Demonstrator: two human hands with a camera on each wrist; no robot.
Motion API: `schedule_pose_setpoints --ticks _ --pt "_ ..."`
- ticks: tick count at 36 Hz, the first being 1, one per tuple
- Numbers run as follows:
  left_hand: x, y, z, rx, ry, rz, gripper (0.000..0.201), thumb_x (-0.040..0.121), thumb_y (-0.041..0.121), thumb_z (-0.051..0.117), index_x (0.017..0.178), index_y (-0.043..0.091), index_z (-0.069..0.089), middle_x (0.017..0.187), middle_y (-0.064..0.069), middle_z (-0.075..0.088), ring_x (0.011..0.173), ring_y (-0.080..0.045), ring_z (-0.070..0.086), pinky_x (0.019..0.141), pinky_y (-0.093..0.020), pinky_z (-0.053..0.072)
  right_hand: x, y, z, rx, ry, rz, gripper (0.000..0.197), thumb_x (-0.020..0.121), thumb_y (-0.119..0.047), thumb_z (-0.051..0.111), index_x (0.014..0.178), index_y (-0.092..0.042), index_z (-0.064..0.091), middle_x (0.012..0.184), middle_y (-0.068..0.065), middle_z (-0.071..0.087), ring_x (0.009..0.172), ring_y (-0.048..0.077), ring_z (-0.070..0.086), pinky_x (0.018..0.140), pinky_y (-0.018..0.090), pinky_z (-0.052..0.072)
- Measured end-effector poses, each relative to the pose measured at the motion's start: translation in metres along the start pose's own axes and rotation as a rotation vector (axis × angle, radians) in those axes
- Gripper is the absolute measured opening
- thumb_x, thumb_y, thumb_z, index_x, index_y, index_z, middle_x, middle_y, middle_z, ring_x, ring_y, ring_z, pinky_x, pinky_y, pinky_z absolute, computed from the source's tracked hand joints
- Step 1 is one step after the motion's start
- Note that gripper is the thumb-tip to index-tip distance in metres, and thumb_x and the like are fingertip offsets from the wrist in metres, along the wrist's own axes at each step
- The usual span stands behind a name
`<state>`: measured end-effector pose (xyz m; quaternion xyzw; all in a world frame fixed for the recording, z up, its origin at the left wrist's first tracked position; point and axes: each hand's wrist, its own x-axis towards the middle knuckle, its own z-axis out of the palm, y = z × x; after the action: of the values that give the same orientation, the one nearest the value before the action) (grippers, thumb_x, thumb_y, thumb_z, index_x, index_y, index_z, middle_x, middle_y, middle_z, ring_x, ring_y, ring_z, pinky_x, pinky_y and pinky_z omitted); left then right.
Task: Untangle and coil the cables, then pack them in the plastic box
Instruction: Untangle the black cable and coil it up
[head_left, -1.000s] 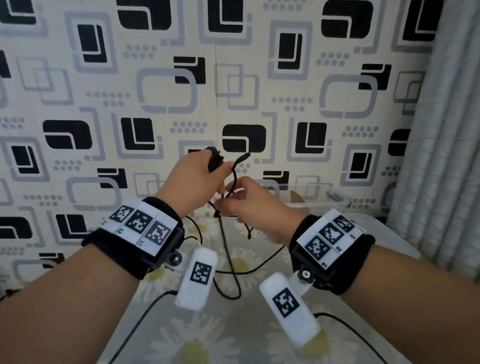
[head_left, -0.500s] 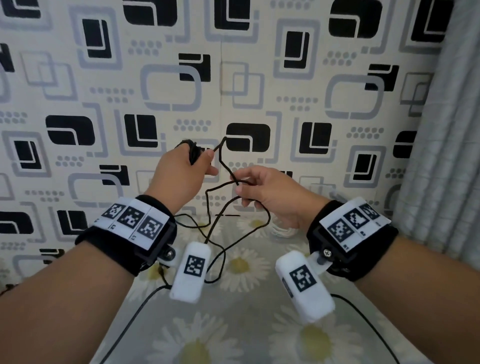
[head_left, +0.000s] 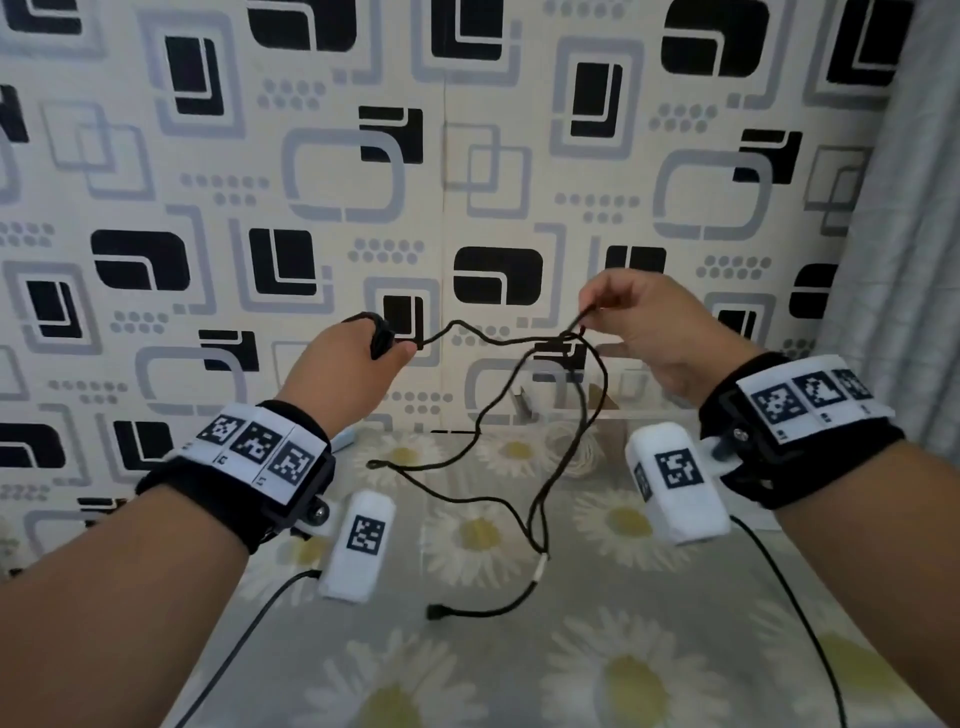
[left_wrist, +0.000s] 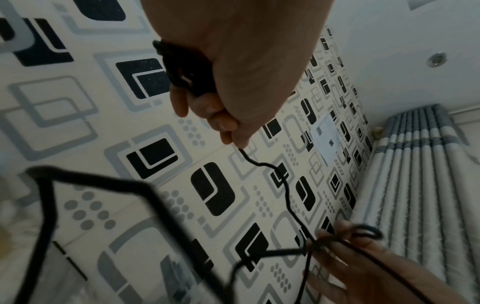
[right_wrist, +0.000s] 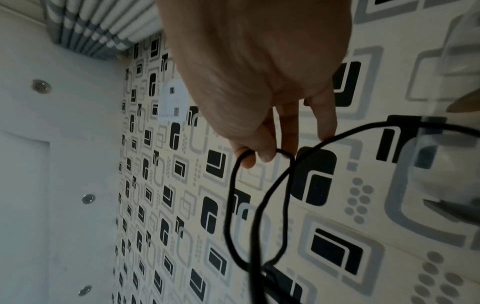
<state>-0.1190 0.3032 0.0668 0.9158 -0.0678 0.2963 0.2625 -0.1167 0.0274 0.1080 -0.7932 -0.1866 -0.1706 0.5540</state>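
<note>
A thin black cable (head_left: 524, 457) hangs in tangled loops between my two raised hands. My left hand (head_left: 358, 358) grips a small coiled bundle of it (left_wrist: 179, 67), and one strand leaves below the fist (left_wrist: 275, 176). My right hand (head_left: 623, 322) pinches a loop of the cable (right_wrist: 259, 205) between thumb and fingers. The cable's free end with a black plug (head_left: 434, 612) lies on the table. A clear plastic box (head_left: 550, 395) stands at the back by the wall, with a white coiled cable (head_left: 574, 447) in front of it.
The table wears a grey cloth with daisies (head_left: 519, 649). A patterned wall (head_left: 467, 182) rises right behind it and a grey curtain (head_left: 904, 260) hangs at the right. Thin black leads run from both wrist cameras (head_left: 249, 629) over the cloth.
My hands have moved apart and the right one has risen, drawing the cable out into wider loops. The left hand keeps its bundle.
</note>
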Motion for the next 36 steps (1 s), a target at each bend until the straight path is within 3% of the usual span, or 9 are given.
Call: schedule_pose_setpoints --ticks 4,7,11,14,19,24,27,30,36 --pt "0.001 -0.006 0.006 0.033 -0.091 0.007 0.043 0.097 0.044 0.048 0.09 0.003 0.059 0.076 -0.013 0.063 0.067 -0.024 0.058 0.062 -0.033 0.045 0.004 0.0 -0.013 -0.141 0.12 -0.097 0.04 0.082 0.018 0.047 0.066 -0.017 0.058 0.069 -0.001 0.057 0.065 0.001 0.053 0.06 0.009 0.041" --pt "0.0 -0.006 0.009 0.088 -0.129 0.07 0.041 0.097 0.046 0.045 0.084 0.008 0.056 0.076 -0.01 0.062 0.067 -0.022 0.057 0.064 -0.036 0.046 0.005 0.002 -0.02 -0.273 0.136 -0.147 0.043 0.077 0.023 0.036 0.066 -0.012 0.058 0.063 0.0 0.054 0.049 -0.005 0.049 0.051 0.005 0.037" --pt "-0.004 -0.004 0.01 0.292 -0.184 0.175 0.042 0.092 0.057 0.049 0.073 0.02 0.043 0.072 0.003 0.051 0.064 -0.01 0.049 0.059 -0.031 0.036 0.01 0.017 -0.029 -0.474 0.102 -0.168 0.049 0.079 0.019 0.042 0.067 -0.023 0.064 0.068 0.005 0.063 0.064 0.017 0.058 0.064 0.023 0.046" --pt "-0.005 -0.006 0.01 0.414 -0.248 0.177 0.044 0.088 0.062 0.052 0.076 0.02 0.047 0.073 0.006 0.054 0.066 -0.009 0.05 0.06 -0.03 0.038 0.006 0.026 -0.03 -0.757 -0.071 -0.175 0.042 0.09 0.006 0.051 0.081 -0.03 0.072 0.082 -0.011 0.068 0.075 0.009 0.065 0.08 0.027 0.053" --pt "-0.008 -0.008 0.008 0.398 -0.208 0.172 0.044 0.093 0.056 0.047 0.07 0.019 0.043 0.068 0.002 0.053 0.063 -0.011 0.05 0.055 -0.029 0.036 -0.011 0.028 -0.027 -0.96 -0.533 0.002 0.043 0.1 -0.005 0.04 0.124 -0.03 0.065 0.124 -0.014 0.053 0.117 0.006 0.048 0.096 0.018 0.032" --pt "-0.008 -0.002 0.005 0.297 -0.189 0.177 0.047 0.094 0.056 0.046 0.068 0.017 0.043 0.065 0.0 0.05 0.06 -0.012 0.048 0.054 -0.029 0.033 -0.011 0.023 -0.022 -0.7 -0.472 0.063 0.033 0.099 -0.018 0.044 0.108 -0.037 0.069 0.131 -0.012 0.055 0.123 0.008 0.048 0.11 0.03 0.033" --pt "-0.008 0.007 0.003 0.189 -0.149 0.163 0.049 0.094 0.055 0.045 0.065 0.016 0.04 0.06 0.0 0.046 0.056 -0.015 0.045 0.053 -0.03 0.031 -0.015 0.009 -0.014 -0.686 -0.435 0.077 0.027 0.093 -0.046 0.054 0.114 -0.035 0.067 0.117 -0.016 0.054 0.113 0.007 0.051 0.096 0.026 0.037" --pt "-0.006 0.016 0.001 0.157 -0.125 0.149 0.051 0.095 0.053 0.045 0.066 0.012 0.041 0.058 -0.002 0.046 0.054 -0.018 0.046 0.053 -0.03 0.031 -0.02 0.003 -0.002 -0.743 -0.501 0.119 0.058 0.074 -0.062 0.069 0.122 -0.034 0.053 0.113 -0.012 0.052 0.102 0.005 0.053 0.091 0.029 0.043" --pt "-0.006 0.021 -0.001 0.2 -0.022 0.084 0.051 0.095 0.054 0.044 0.065 0.014 0.039 0.06 -0.002 0.046 0.056 -0.016 0.045 0.051 -0.031 0.029 -0.027 0.005 0.017 -0.955 -0.654 0.327 0.061 0.07 -0.057 0.075 0.106 -0.01 0.06 0.078 0.004 0.073 0.058 0.015 0.059 0.056 0.027 0.044"
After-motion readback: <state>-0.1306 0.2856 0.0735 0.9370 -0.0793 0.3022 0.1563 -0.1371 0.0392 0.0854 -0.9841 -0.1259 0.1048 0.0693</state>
